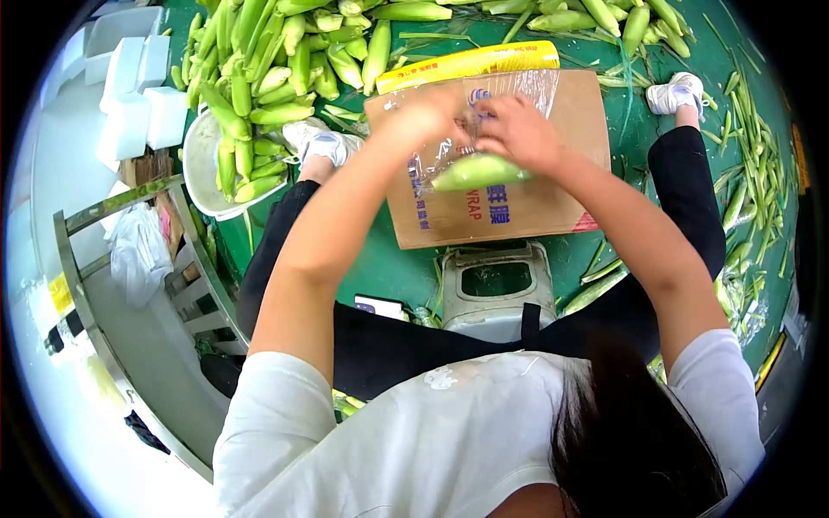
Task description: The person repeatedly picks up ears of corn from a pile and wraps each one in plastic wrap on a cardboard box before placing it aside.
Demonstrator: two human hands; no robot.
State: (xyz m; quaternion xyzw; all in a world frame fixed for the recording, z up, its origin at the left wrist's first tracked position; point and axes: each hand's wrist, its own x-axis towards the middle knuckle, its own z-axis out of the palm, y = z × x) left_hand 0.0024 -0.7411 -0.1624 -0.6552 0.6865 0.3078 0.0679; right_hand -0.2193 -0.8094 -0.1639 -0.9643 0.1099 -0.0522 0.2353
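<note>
A green husked ear of corn [482,173] lies on clear plastic film [537,86] over a flat cardboard box [553,194]. Just above the corn, my right hand [522,134] has its fingers curled in at the film. My left hand [432,116] is beside it on the left, smeared by motion, so its grip is hidden from me. Crumpled film shows between the two hands. Along the box's far edge runs a yellow film roll [471,65].
Heaped corn [285,52] lies on the green floor, with more in a white tub [203,164] at left. A grey stool [496,289] stands under the cardboard. Loose husks [751,173] cover the right side. A metal-framed chair [121,203] and white foam boxes [138,112] are at left.
</note>
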